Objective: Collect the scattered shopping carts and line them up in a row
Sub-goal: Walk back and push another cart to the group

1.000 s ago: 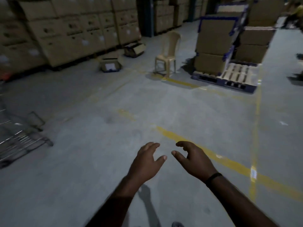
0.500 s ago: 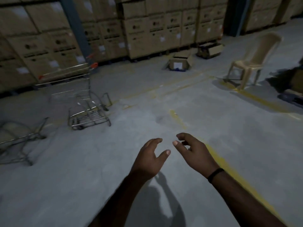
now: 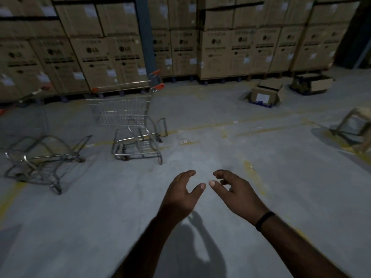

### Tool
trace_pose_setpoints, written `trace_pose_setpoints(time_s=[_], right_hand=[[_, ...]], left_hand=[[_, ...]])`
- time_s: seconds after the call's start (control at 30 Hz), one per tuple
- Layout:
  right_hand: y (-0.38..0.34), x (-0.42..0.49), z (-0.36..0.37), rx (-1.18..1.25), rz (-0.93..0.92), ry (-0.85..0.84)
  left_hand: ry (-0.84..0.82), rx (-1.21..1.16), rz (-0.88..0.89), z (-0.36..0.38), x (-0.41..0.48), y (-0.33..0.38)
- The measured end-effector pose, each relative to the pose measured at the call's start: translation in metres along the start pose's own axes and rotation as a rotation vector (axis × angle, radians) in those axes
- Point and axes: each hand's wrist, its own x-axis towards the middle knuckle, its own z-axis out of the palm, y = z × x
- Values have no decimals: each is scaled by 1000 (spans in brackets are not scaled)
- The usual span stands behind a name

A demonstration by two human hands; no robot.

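Both hands empty. Left hand (image 3: 180,194) and right hand (image 3: 237,194) are held out low at 6 o'clock, fingers loosely curled, thumbs nearly meeting, gripping nothing. Black band (image 3: 265,220) on the right wrist.

Carts:
- Upright cart (image 3: 124,115) at 11 o'clock from the hands, well apart from them, on its wheels on the concrete floor (image 3: 200,153). Its handle bar (image 3: 122,86), with orange end caps, is on the far side, toward the stacked cartons (image 3: 218,55).
- Tipped cart (image 3: 42,157) at 9 o'clock, lying on its side near the upright one, not touching it. Cannot tell how its basket lies.
- Possible third cart (image 3: 34,95) at 10 o'clock against the cartons. Too blurred to confirm.

No row formed yet.

Handling, judged:
- Wire-and-tube steel: stiff, fairly heavy to lift, easy to roll.
- The smooth floor should let the casters run freely, and swivel wheels may wander.
- Best hold on the upright cart is the handle bar, both hands spread between the orange caps. That means walking round to the far side.
- The basket wire is thin and hard on the fingers, so avoid it for steering.
- The tipped cart needs righting first. Take the thick frame tube, not the mesh, and pivot it over its lower wheels.

Also present: open box (image 3: 263,95) at 1 o'clock, chair (image 3: 355,129) at 3 o'clock.
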Motion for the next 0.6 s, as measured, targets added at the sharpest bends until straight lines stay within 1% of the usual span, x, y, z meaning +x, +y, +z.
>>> trace_pose_setpoints(time_s=[0.17,0.3,0.47,0.6], right_hand=[[-28,101,29,28,-42,-23],[-41,163,48,27,-77,-61],[-36,243,55,11,-88,-72],[-23,318,55,40,-91,-81]], left_hand=[[94,4,5,-49,85,-13],[128,4,-10,-71,139,-24],[127,67,-52,-76,216,-32],[118,92,-50,-72,289,-36]])
